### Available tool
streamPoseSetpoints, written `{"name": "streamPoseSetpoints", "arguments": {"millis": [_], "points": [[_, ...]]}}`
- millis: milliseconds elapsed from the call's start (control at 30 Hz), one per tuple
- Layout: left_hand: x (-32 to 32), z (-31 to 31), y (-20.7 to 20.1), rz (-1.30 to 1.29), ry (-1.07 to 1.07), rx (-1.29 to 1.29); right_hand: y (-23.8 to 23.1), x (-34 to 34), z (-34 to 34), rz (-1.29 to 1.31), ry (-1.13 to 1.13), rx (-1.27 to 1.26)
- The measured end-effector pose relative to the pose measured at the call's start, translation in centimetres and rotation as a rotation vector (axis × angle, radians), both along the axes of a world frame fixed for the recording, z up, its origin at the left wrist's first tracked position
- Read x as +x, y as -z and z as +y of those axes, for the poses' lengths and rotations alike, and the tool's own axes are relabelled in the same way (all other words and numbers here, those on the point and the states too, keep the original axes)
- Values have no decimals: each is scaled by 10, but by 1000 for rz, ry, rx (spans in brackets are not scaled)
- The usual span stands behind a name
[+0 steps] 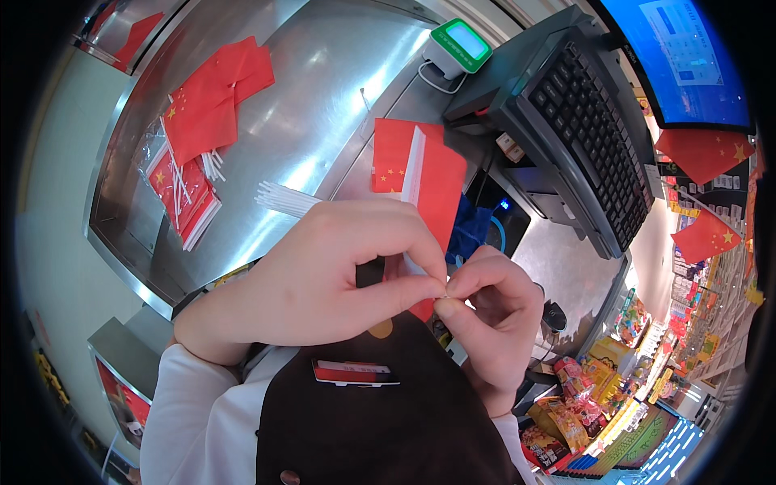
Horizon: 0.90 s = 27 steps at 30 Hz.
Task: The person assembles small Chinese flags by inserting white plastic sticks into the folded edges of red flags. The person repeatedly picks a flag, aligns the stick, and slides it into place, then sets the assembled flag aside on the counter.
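The left hand [323, 263] and right hand [503, 319] pinch a tiny pale bit [442, 296], and it is maybe the tip of something, but it is too small to tell. The left hand hides one end of the white sticks [281, 197] and some of the red flag [444, 182] behind it. The top edge cuts off the blue screen [695, 65]. The little packets [697, 295] far off on the right look too small and blurry to tell apart.
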<state>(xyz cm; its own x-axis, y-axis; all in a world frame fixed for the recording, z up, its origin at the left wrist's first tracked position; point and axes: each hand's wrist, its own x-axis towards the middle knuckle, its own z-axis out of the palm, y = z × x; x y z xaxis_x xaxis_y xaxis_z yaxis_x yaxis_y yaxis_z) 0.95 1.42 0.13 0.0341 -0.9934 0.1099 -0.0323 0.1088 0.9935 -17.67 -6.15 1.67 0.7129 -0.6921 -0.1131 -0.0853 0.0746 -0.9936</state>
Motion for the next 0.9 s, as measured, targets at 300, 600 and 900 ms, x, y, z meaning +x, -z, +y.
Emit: {"name": "streamPoseSetpoints", "arguments": {"millis": [300, 600, 900], "points": [[-4, 1, 1, 275, 8, 139, 0, 0, -2, 19, -10, 80], [-8, -1, 6, 484, 51, 214, 6, -1, -4, -26, -3, 189], [-6, -1, 5, 223, 10, 84, 4, 3, -1, -13, 51, 148]]}}
